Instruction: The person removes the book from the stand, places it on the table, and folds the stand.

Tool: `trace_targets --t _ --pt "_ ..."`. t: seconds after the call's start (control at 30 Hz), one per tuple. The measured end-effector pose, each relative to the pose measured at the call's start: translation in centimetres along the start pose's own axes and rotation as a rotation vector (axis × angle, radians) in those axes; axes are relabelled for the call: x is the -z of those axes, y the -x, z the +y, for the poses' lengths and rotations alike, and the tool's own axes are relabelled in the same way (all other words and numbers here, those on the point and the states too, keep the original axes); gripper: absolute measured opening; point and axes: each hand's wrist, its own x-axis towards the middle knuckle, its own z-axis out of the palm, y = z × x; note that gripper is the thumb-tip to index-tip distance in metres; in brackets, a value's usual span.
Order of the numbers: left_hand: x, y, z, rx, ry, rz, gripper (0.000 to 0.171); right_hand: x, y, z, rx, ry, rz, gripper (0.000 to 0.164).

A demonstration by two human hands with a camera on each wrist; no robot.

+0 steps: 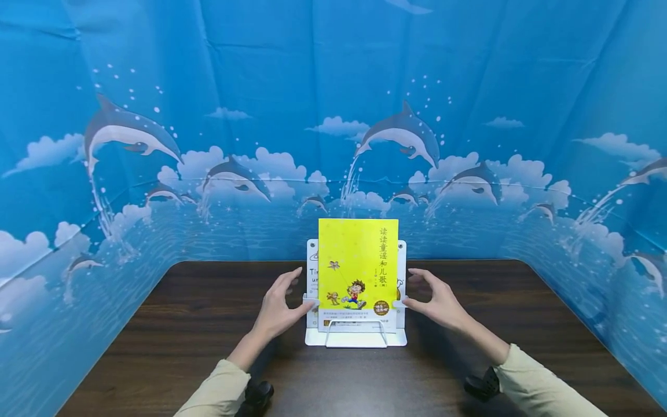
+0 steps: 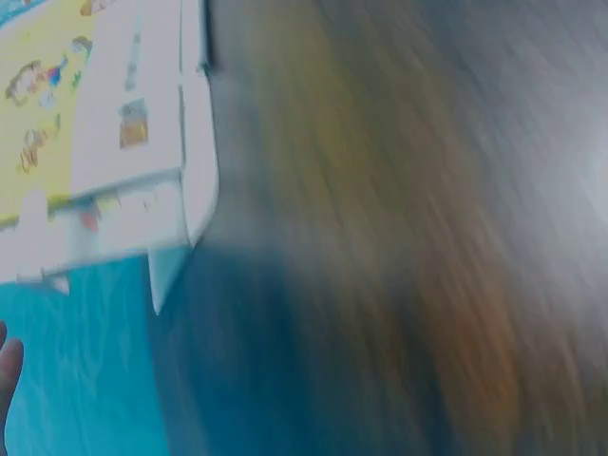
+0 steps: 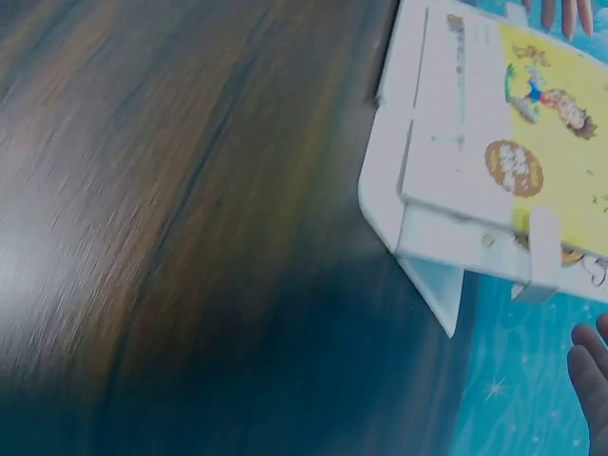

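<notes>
A yellow children's book (image 1: 349, 260) with Chinese writing and a running cartoon child stands upright in a white book stand (image 1: 311, 337). Behind it, the edges of a white printed board or book (image 1: 313, 272) show on both sides. My left hand (image 1: 278, 310) is at the stand's left side, thumb tip right at the left page clip (image 1: 310, 300), fingers apart and gently bent. On the other side my right hand (image 1: 440, 304) mirrors it, its thumb tip by the right page clip (image 1: 400, 304). Both wrist views show only a few fingertips, beside the stand.
The stand sits on a dark wood-grain table (image 1: 208, 324). A blue curtain (image 1: 292, 87) printed with dolphins and clouds surrounds its back and sides. Black wrist devices (image 1: 482, 385) show at both light sleeves (image 1: 537, 379).
</notes>
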Motion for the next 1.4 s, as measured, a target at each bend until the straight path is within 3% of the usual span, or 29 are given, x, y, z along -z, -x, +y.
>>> trace_targets --t 0.17,0.3,0.5,0.77,1.03,1.4 --pt "-1.0 -0.6 1.1 -0.003 0.092 0.049 0.067 -0.3 -0.5 -0.8 -0.009 -0.037 0.024 0.060" --pt "-1.5 -0.8 1.4 0.018 0.097 0.063 0.065 -0.3 -0.8 -1.0 -0.026 -0.021 0.056 0.057" --pt "-2.1 -0.9 1.6 0.070 0.105 0.076 0.064 -0.6 -1.2 -1.2 -0.032 -0.069 0.022 0.061" --pt "-2.7 -1.0 1.8 0.076 0.124 0.100 0.062 -1.8 -1.4 -1.9 -0.054 -0.070 0.011 0.063" --pt "-3.5 -1.1 2.0 0.106 0.139 0.122 0.058 -2.3 -1.3 -2.2 -0.043 -0.078 0.055 0.066" --pt "-4.0 -1.1 2.1 0.104 0.156 0.138 0.057 -2.9 -1.8 -2.6 -0.137 -0.120 0.096 0.059"
